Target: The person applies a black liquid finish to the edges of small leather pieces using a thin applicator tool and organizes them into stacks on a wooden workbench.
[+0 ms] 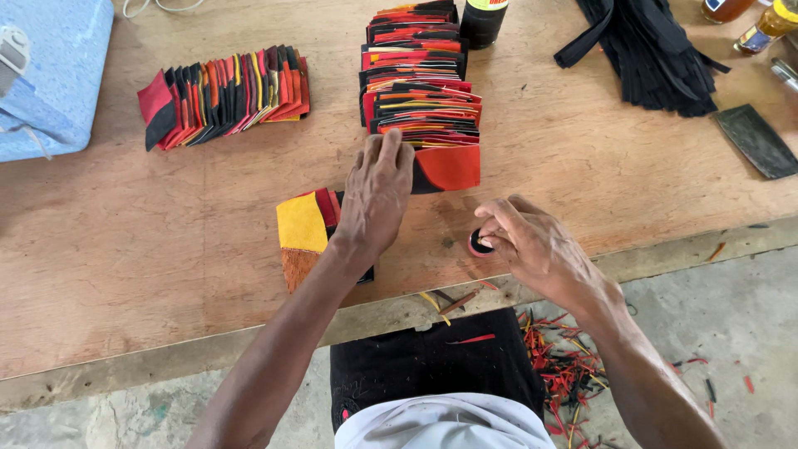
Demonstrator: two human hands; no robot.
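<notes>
Near the front edge of the wooden desk (pixel 125 249), the left hand (pixel 376 199) lies flat, fingers spread, pinning the nearest piece of a fanned row of red, black and orange leather pieces (pixel 420 91). The right hand (pixel 528 241) dips pinched fingertips into a small round black pot (pixel 480 243) just beside it.

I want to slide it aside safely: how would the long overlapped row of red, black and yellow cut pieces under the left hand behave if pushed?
The row of thin cut pieces would probably fan apart, since they only overlap loosely. Each piece looks light and flexible. The left hand pressing its near end likely steadies it.
</notes>
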